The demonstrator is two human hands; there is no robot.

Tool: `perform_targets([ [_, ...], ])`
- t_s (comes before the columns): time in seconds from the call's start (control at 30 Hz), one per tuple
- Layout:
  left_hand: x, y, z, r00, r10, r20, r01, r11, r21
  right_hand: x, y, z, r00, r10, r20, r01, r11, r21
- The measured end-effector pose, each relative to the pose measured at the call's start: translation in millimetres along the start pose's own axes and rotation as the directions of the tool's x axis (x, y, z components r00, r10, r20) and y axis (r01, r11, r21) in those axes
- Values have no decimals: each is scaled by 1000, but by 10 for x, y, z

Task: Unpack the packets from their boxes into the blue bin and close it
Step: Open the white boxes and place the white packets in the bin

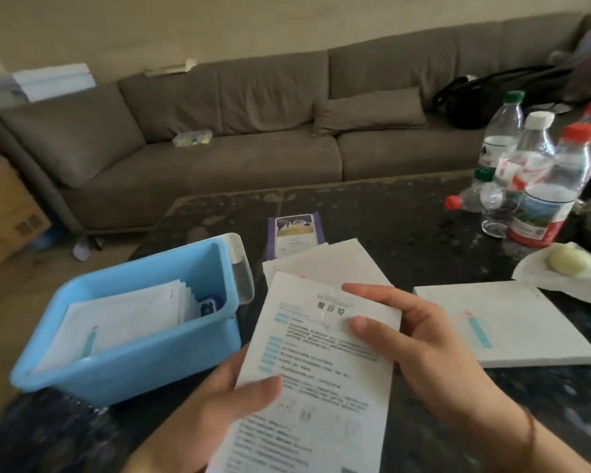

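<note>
I hold a flat white box (pixel 321 363) printed with blue and black text, back side up, above the dark table's near edge. My left hand (pixel 219 404) grips its lower left edge, thumb on top. My right hand (pixel 413 343) grips its upper right corner, fingers curled over the flap end. The blue bin (pixel 144 360) stands to the left, uncovered, with several white packets (pixel 123 319) upright inside. A clear lid (pixel 241 268) leans behind the bin's far right side. Another flat white box (pixel 502 322) lies at the right. Opened white boxes (pixel 335 261) lie behind the held one.
A purple packet (pixel 296 233) lies mid-table. Several plastic water bottles (pixel 539 172) stand at the far right, one lying down. A pale round item on white paper (pixel 567 261) sits near the right edge. A grey sofa (pixel 253 131) runs behind the dark table (pixel 406 216).
</note>
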State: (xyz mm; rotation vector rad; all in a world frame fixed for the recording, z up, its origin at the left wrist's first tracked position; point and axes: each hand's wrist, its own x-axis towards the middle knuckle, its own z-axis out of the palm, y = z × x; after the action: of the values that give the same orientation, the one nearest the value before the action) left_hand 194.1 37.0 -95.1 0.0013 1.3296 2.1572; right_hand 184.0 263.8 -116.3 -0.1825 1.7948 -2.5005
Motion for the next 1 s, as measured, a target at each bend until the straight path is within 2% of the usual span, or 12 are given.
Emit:
perform_targets([
  [0.03,44,-56,154,998,8,60,-13,997,80,11,64,11,996,-63,-68,57,995,-88],
  [0.07,35,12,63,997,10,75,-22,986,163,22,124,0,972,-189,-138,145,949,-279],
  [0.13,78,-85,45,998,56,8,-56,959,278,35,206,-53,852,-509,-120,299,663,-687],
  [0.17,83,-101,50,996,88,1,-85,959,272,35,248,-69,793,-607,-59,348,531,-773],
  [0.2,81,-110,39,991,131,13,-129,954,269,23,282,-70,757,-654,-7,379,447,-810],
  [0.27,67,-134,78,985,169,27,-170,945,280,-6,312,-23,713,-699,53,405,348,-845],
  [0.47,81,-208,93,965,247,86,-262,904,337,1,325,65,660,-751,7,415,357,-837],
  [0.63,108,-252,122,952,284,119,-308,867,393,13,356,77,607,-794,-1,399,306,-864],
  [0.7,120,-274,130,953,275,125,-302,864,404,18,368,61,587,-809,16,381,259,-888],
  [0.8,125,-302,133,956,269,116,-293,862,414,16,404,44,561,-821,102,352,125,-927],
  [1.0,127,-346,149,938,324,121,-336,766,549,14,448,96,648,-753,111,216,42,-975],
])
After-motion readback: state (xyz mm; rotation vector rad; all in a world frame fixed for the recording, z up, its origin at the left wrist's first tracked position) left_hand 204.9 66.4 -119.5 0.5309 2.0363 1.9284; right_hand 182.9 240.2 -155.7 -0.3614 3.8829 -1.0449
